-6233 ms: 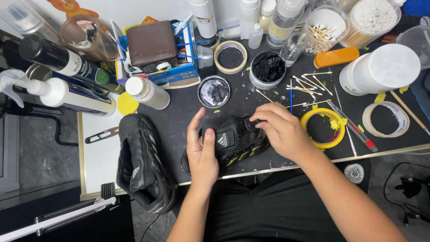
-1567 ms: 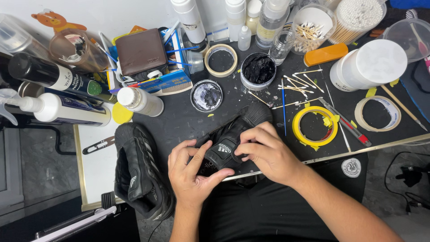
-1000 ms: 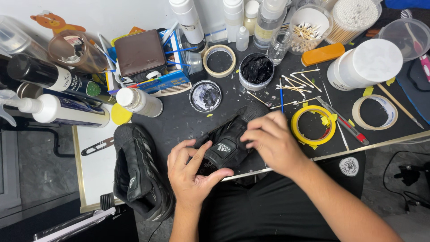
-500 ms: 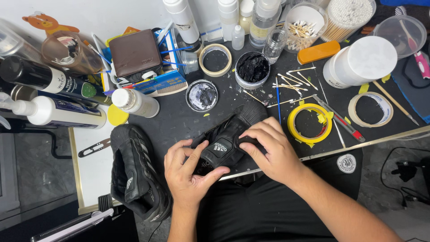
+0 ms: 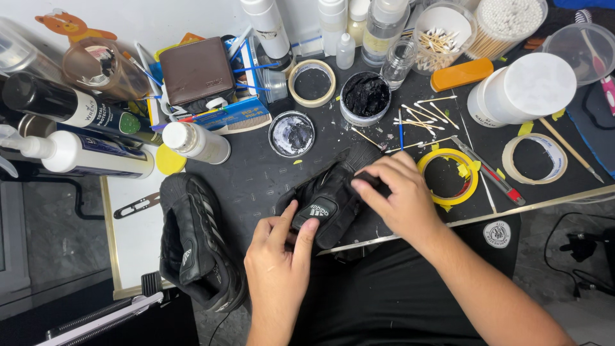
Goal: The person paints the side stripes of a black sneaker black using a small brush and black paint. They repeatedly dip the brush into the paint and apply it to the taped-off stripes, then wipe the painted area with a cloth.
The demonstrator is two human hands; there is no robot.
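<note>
A black mesh sports shoe (image 5: 333,195) is gripped on the dark tabletop (image 5: 256,176) by the left hand (image 5: 278,256) and the right hand (image 5: 397,192), both grips closed on it.

Bare forearms, no sleeves, no rings or watch, black trousers (image 5: 384,301)

Crowded table, one open patch

Bare black mat lies on the table (image 5: 256,176) between the second shoe (image 5: 195,240) at the near left edge and the held shoe (image 5: 330,192); bottles (image 5: 269,25), a round tin (image 5: 291,133), cotton swabs (image 5: 423,115) and tape rolls (image 5: 448,176) block the far and right sides.
</note>
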